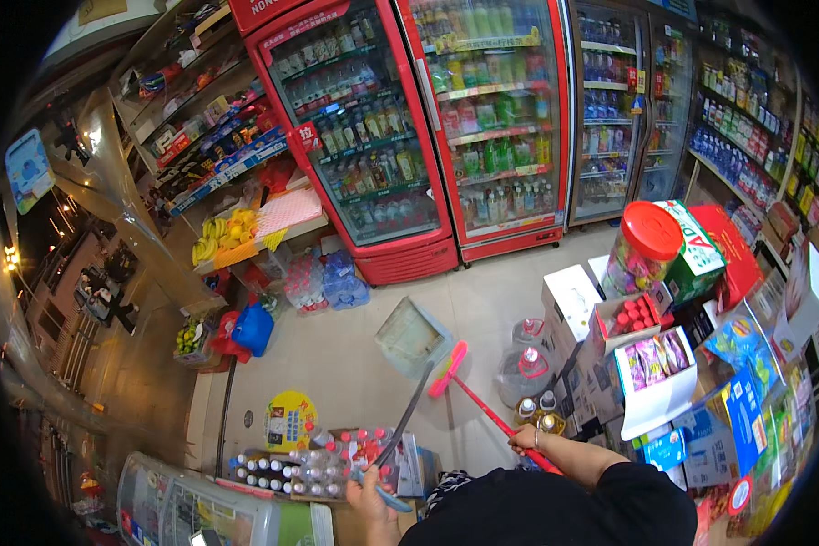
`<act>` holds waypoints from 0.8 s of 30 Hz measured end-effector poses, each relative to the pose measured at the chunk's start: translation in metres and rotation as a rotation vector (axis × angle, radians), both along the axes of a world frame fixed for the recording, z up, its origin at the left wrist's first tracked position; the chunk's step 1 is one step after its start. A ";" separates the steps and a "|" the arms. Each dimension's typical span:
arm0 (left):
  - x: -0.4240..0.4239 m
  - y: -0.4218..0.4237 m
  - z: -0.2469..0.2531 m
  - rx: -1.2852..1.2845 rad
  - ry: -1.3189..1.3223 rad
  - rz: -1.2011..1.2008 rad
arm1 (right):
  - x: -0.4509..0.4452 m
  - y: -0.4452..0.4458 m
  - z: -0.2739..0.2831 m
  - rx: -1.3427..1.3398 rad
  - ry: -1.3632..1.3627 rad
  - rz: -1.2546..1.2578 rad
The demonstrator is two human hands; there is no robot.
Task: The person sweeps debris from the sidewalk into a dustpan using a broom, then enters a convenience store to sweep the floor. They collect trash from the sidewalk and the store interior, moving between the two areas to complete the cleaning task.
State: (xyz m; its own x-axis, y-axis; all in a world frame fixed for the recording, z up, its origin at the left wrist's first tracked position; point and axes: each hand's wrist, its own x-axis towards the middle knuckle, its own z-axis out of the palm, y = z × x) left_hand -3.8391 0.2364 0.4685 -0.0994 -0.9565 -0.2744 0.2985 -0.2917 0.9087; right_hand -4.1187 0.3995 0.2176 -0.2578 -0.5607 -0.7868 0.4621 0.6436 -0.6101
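My left hand point(370, 497) grips the handle of a long-handled dustpan point(415, 336), whose pale, greyish pan rests on the tiled floor ahead of me. Around the red shaft of a broom point(486, 409) is closed my right hand point(527, 439), with a bracelet at the wrist. The broom's pink head lies at the floor beside the dustpan's right front corner. Whether the two touch, I cannot tell.
Red drinks fridges point(406, 266) line the back. Large water jugs point(519, 375), cartons and a candy jar point(645, 249) stand right. Crated bottles point(314, 471) and a chest freezer point(191, 508) are lower left. Bottle packs point(307, 283) and a blue bag point(252, 329) sit left.
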 end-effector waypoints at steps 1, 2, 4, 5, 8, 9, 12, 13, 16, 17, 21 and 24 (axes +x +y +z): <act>-0.007 -0.016 -0.003 -0.007 -0.019 0.009 | -0.010 -0.013 0.000 -0.019 -0.023 -0.011; -0.012 -0.034 -0.007 -0.021 -0.039 0.000 | -0.021 -0.026 0.000 0.006 -0.027 0.009; -0.028 -0.072 -0.023 -0.028 -0.044 -0.012 | -0.044 -0.053 0.000 0.000 0.009 0.020; -0.037 -0.094 -0.032 -0.039 -0.053 -0.008 | -0.054 -0.069 0.001 -0.001 0.036 0.047; -0.063 -0.160 -0.066 -0.023 -0.126 -0.010 | -0.086 -0.113 0.010 0.029 0.074 0.006; -0.071 -0.181 -0.076 -0.013 -0.122 -0.016 | -0.100 -0.131 0.018 0.029 0.077 0.013; -0.102 -0.236 -0.104 0.037 -0.183 -0.069 | -0.136 -0.182 0.050 0.061 0.161 0.078; -0.112 -0.252 -0.113 0.066 -0.178 -0.082 | -0.146 -0.199 0.062 0.042 0.177 0.100; -0.140 -0.299 -0.141 -0.003 -0.281 -0.148 | -0.178 -0.252 0.107 0.067 0.200 0.157; -0.144 -0.308 -0.150 0.028 -0.367 -0.190 | -0.188 -0.271 0.125 0.062 0.262 0.187; -0.164 -0.327 -0.187 0.079 -0.276 -0.272 | -0.203 -0.328 0.200 -0.040 0.074 0.087; -0.182 -0.339 -0.202 0.153 -0.263 -0.249 | -0.201 -0.381 0.247 -0.099 -0.028 0.139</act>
